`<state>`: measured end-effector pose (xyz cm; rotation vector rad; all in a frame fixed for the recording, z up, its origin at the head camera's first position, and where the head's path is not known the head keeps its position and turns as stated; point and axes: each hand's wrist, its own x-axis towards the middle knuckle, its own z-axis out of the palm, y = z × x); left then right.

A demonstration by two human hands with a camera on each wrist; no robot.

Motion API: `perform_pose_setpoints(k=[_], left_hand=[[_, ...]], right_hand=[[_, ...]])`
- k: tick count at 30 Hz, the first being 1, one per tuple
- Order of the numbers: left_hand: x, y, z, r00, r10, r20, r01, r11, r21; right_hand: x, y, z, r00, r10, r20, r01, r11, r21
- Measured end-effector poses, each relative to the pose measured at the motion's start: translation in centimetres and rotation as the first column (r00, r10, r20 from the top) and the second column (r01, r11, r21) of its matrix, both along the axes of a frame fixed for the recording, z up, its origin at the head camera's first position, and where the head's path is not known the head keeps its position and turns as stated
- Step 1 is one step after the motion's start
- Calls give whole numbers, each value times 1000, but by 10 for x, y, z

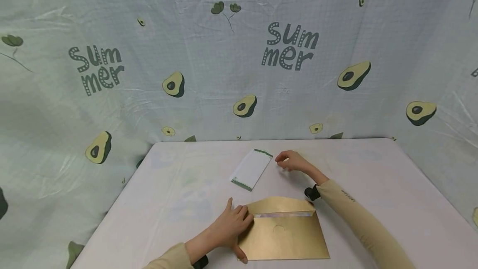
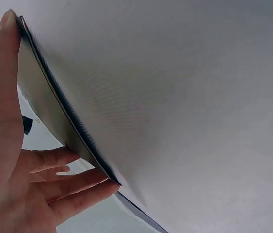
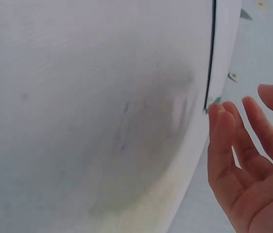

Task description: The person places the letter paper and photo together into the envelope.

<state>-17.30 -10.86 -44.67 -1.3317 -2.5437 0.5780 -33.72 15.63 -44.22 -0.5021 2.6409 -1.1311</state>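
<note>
A gold envelope [image 1: 285, 235] lies on the white table [image 1: 373, 186] near its front edge, flap open toward the back. My left hand [image 1: 231, 223] holds its left short edge, fingers near the flap and thumb at the near corner. In the left wrist view the envelope [image 2: 41, 102] sits between thumb [image 2: 0, 73] and fingers [image 2: 78, 187]. A white card with green ends [image 1: 252, 169] lies behind the envelope. My right hand [image 1: 293, 162] hovers just right of the card's far corner, fingers relaxed and holding nothing. The right wrist view shows the fingertips [image 3: 221, 121] close to the card's green corner [image 3: 215, 101].
A pale cloth printed with avocados and "Summer" [image 1: 239, 53] hangs as a backdrop behind and beside the table. The table's back edge [image 1: 276, 139] runs just beyond the card. A dark wrist device [image 1: 311, 193] sits on my right sleeve.
</note>
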Motion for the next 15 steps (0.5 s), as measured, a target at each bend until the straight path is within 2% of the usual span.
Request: perform_pose_setpoints(k=[4, 7, 11, 15], left_hand=[[1, 0, -1, 1000, 4, 1, -4, 1000, 4], [1, 0, -2, 1000, 4, -1, -4, 1000, 4], [1, 1, -2, 1000, 2, -4, -2, 1000, 4], [0, 2, -1, 1000, 8, 1, -8, 1000, -1]], right_hand=[[-11, -6, -7, 995, -96, 8, 96, 993, -61], [-17, -10, -11, 990, -137, 21, 138, 985, -99], [-25, -13, -15, 980, -187, 70, 194, 975, -110], [-35, -15, -19, 959, -247, 141, 266, 954, -139]])
